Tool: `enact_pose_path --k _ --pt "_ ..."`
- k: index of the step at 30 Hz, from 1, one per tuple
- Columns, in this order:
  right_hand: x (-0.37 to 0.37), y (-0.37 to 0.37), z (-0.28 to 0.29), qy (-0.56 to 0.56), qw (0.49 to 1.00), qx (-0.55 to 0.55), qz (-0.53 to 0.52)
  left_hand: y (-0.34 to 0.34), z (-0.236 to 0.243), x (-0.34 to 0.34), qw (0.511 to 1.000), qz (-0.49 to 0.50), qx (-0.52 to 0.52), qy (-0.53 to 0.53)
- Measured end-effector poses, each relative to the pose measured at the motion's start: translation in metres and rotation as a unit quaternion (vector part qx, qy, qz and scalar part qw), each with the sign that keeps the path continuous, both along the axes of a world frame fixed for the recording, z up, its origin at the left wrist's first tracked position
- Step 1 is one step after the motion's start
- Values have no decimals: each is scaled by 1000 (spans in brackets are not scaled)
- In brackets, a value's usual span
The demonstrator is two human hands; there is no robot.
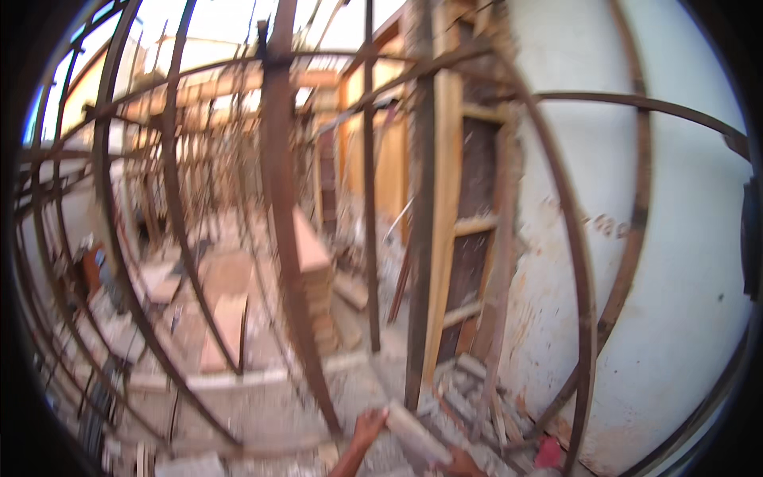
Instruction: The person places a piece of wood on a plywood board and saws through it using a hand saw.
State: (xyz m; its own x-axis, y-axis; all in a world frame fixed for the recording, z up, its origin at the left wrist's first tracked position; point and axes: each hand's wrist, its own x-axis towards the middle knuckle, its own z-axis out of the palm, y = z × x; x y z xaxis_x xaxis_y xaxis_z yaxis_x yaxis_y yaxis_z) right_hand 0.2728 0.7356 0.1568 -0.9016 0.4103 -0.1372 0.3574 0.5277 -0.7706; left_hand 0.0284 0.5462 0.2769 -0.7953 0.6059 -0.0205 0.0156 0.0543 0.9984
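Note:
At the bottom of the head view, a short, pale piece of board [416,434] slants between my hands. My left hand [367,428] is closed at its far upper end, fingertips on the edge. Around the near lower end my right hand [462,463] is closed, partly cut off by the picture's lower edge. Motion blur softens both hands, so the exact finger positions are unclear. Just beyond the board stands a dark upright pole [420,318]. Scrap wood and rubble [470,401] lie to the right of it.
Several dark poles and crossbars, such as a thick upright [288,199], stand ahead and left. A stack of planks [315,306] rises beyond them. At right is a whitewashed wall [675,302] with a curved pole [584,318] before it. Red cloth-like material [548,452] lies low right.

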Motion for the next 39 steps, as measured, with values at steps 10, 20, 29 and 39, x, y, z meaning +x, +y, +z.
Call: enact_pose_path --k 10,20,29,39 --pt "-113 -160 59 57 990 -56 120 -157 -69 -36 945 203 231 -115" --pt "-272 -484 25 19 842 7 539 -482 -86 52 787 532 290 -115" --pt "-244 -727 29 -78 545 -153 821 -619 -70 138 534 818 212 13" --pt "-354 -857 -145 -144 540 -19 829 -776 -178 218 538 794 -166 -228"
